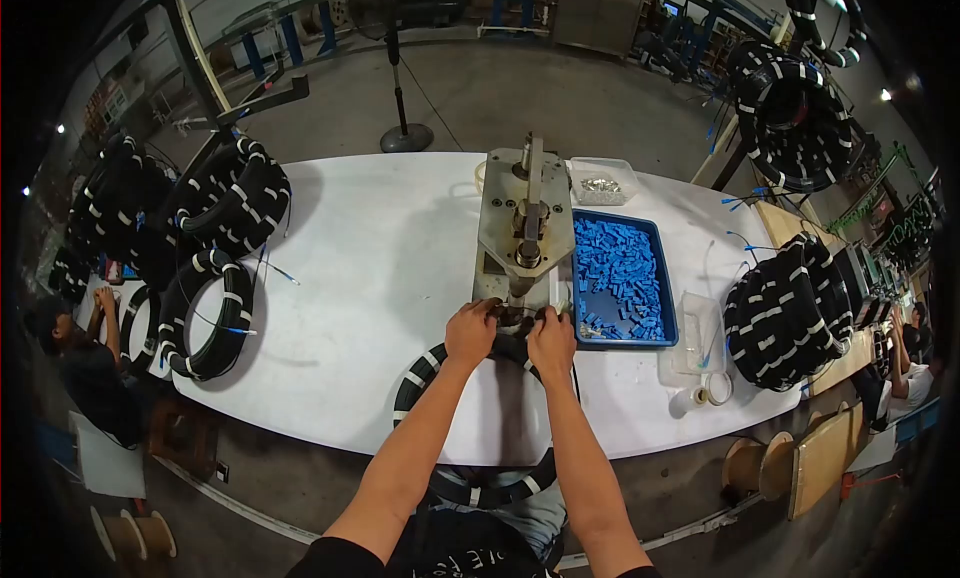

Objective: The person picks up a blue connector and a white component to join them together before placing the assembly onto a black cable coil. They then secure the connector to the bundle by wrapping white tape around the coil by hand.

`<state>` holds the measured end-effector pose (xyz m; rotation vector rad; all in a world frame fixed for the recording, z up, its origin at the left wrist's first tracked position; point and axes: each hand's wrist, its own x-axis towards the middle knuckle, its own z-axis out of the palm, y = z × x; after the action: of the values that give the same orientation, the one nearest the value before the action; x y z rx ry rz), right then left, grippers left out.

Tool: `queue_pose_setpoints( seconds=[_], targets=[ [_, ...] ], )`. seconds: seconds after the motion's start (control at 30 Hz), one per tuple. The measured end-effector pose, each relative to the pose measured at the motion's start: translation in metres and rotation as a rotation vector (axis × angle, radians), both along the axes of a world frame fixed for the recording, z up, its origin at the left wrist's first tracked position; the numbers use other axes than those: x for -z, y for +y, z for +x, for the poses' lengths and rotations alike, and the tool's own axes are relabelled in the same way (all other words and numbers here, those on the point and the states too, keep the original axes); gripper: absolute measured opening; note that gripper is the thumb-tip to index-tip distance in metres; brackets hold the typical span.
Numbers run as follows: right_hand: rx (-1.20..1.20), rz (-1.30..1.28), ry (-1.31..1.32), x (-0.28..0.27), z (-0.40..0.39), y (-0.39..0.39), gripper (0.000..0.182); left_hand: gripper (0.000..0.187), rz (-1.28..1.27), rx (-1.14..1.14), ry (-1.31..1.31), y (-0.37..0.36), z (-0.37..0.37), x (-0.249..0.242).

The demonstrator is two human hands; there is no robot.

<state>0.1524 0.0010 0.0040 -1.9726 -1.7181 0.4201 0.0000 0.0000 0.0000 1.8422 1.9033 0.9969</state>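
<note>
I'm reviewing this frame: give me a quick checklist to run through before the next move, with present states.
1. Both hands at the work: ok; left hand and right hand are at the foot of the bench press.
2. Fingertips clear of the press tool: cannot tell; they are close, detail too small.
3. Workpiece seated: cannot tell; hidden around the fingers.
4. Taped black cable coil wholly on the white tabletop: not ok; it extends past the near edge.
5. Blue connector pieces at hand: ok; in the blue tray right of the press.
</note>
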Motion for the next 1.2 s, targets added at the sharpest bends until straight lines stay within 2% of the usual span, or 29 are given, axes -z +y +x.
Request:
queue_pose_setpoints(
  seconds=[0.07,0.2,0.7,0.77,0.9,0.97,1.07,1.2],
  targets=[
    [-0.021,0.065,0.005,0.0,0.002,0.001,0.027,0.026,0.046,0.01,-0.015,0.001,0.001,0.001],
    [-0.024,0.07,0.014,0.006,-0.001,-0.006,0.026,0.026,0.055,0.022,0.002,-0.008,-0.003,0.002],
    [-0.197,0.142,0.038,0.006,0.0,-0.007,0.048,0.027,0.109,0.044,-0.01,-0.005,-0.004,0.005],
    [-0.256,0.227,-0.018,0.004,-0.001,-0.006,0.048,0.026,0.13,0.042,0.021,-0.002,-0.004,0.003],
    [-0.229,0.384,0.009,0.005,-0.003,-0.004,0.046,0.026,0.127,0.042,0.015,-0.002,-0.003,0.003],
    [-0.114,0.405,-0.008,0.005,-0.004,-0.006,0.043,0.026,0.149,0.049,0.027,-0.003,-0.003,0.004],
    [-0.083,0.314,0.056,-0.006,-0.004,-0.009,0.039,0.025,0.157,0.042,0.051,-0.004,-0.003,0.003],
    [-0.119,0.326,0.142,0.002,-0.005,-0.008,0.036,0.024,0.171,0.053,0.057,-0.005,-0.004,0.003]
  ],
)
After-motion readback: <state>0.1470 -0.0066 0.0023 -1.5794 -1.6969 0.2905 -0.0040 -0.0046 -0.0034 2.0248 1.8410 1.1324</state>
